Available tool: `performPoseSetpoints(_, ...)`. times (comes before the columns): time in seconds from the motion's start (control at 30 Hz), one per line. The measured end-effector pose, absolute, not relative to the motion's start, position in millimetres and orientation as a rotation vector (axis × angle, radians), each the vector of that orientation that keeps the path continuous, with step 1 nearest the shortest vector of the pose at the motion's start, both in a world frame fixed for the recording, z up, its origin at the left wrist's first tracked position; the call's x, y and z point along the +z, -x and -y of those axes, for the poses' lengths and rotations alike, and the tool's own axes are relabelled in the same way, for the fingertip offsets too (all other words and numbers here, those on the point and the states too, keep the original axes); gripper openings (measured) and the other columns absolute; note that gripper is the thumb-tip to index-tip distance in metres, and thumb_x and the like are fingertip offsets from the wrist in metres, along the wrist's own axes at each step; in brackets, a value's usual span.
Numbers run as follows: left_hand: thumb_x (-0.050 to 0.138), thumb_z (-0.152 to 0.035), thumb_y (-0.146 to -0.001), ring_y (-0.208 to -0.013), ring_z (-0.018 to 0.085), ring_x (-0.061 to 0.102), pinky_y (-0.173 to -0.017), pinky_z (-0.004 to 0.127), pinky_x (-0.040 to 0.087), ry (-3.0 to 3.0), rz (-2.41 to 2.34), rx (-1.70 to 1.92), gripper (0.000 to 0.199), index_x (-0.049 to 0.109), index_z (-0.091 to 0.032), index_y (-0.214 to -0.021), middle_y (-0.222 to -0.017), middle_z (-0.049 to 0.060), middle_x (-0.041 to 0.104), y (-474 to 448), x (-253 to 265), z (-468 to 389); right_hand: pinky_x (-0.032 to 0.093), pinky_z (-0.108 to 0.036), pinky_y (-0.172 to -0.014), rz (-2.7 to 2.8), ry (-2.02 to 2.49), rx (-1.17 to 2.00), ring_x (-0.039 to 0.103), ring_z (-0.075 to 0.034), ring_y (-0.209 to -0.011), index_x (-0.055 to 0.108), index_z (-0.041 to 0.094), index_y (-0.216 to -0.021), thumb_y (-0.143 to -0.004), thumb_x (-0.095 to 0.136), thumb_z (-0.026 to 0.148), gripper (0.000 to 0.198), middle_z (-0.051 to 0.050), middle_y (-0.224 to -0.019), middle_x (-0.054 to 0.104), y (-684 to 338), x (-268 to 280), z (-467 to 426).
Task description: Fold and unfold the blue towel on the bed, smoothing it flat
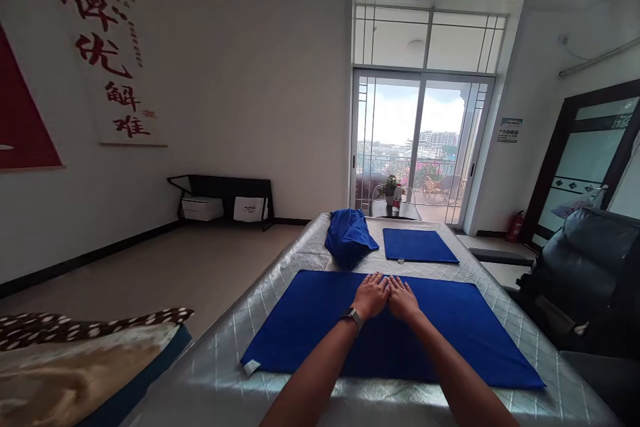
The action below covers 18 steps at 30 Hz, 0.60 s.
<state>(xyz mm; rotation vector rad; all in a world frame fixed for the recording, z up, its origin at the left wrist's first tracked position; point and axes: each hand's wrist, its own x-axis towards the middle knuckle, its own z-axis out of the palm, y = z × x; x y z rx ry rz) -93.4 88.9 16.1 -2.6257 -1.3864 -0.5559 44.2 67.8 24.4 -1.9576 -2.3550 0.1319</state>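
Observation:
A blue cloth (310,327) lies spread flat across the silvery quilted surface in front of me, with a small white tag at its near left corner. My left hand (371,295), with a watch (354,317) on the wrist, rests palm down near the cloth's far edge. Beside it, my right hand (403,297) also lies flat on the cloth, the two hands nearly touching at the index fingers. Both have their fingers stretched out and hold nothing. Beyond them sit a crumpled blue cloth (349,233) and, to its right, a flat folded blue cloth (420,245).
The silvery quilted cover (225,353) reaches toward a small table (407,212) with a plant and a bottle. A dark armchair (585,273) stands close on the right. Patterned bedding (100,353) lies at the left. A black rack (225,190) stands by the wall.

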Motion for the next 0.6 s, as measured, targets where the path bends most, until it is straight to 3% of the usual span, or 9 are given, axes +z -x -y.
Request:
performPoseSetpoints(0.13,0.026,-0.033,-0.105,-0.148,0.027,0.037,-0.121,0.05,0.029,2.69,1.358,-0.465,0.052,0.048,-0.019,-0.149,-0.156,0.014,0.047,85,0,-109,0.013,-0.043,-0.125,2.397,1.947,0.128,0.014,-0.022,-0.155,0.025,0.012,-0.16,-0.096,0.027,0.027,0.065,-0.007,-0.168,0.021,-50,16,-82)
performPoseSetpoints(0.33,0.016,-0.048,-0.105,-0.151,0.026,0.03,-0.124,0.052,0.023,2.752,1.499,-0.597,0.062,0.036,-0.021,-0.157,-0.16,0.011,0.041,85,-29,-126,0.012,-0.046,-0.125,2.379,1.882,0.098,0.012,-0.023,-0.156,0.021,0.017,-0.161,-0.098,0.026,0.029,0.064,-0.007,-0.168,0.018,-56,-2,-90)
performPoseSetpoints(0.6,0.011,-0.059,-0.103,-0.153,0.025,0.026,-0.125,0.049,0.019,2.772,1.613,-0.548,0.072,0.036,-0.019,-0.157,-0.162,0.011,0.036,83,-23,-124,0.013,-0.044,-0.125,2.343,1.863,0.154,0.016,-0.023,-0.155,0.021,0.019,-0.161,-0.1,0.025,0.037,0.064,-0.008,-0.168,0.019,-58,-1,-90)
